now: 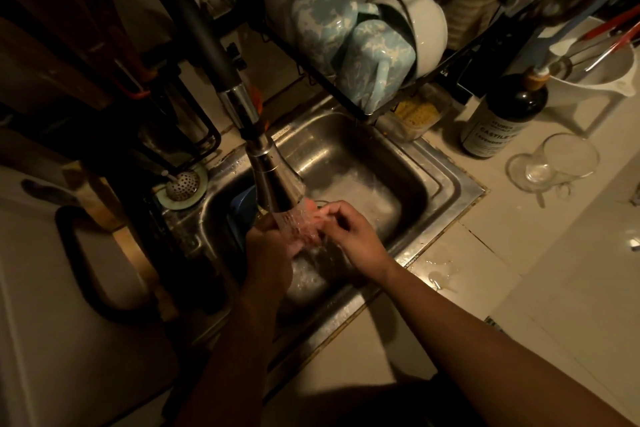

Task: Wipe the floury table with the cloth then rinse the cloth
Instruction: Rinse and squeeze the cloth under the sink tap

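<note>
Both my hands are over the steel sink, under the running tap. Water sprays from the faucet head onto a small reddish-pink cloth bunched between my hands. My left hand holds the cloth from below and the left. My right hand pinches the cloth's upper right edge with its fingertips. Much of the cloth is hidden by the water stream and my fingers. Water splashes on the sink bottom beneath.
A dish rack with blue mugs and white bowls hangs over the sink's far side. A dark soap bottle and an upturned glass stand on the right counter. A sink strainer lies left. A puddle wets the counter edge.
</note>
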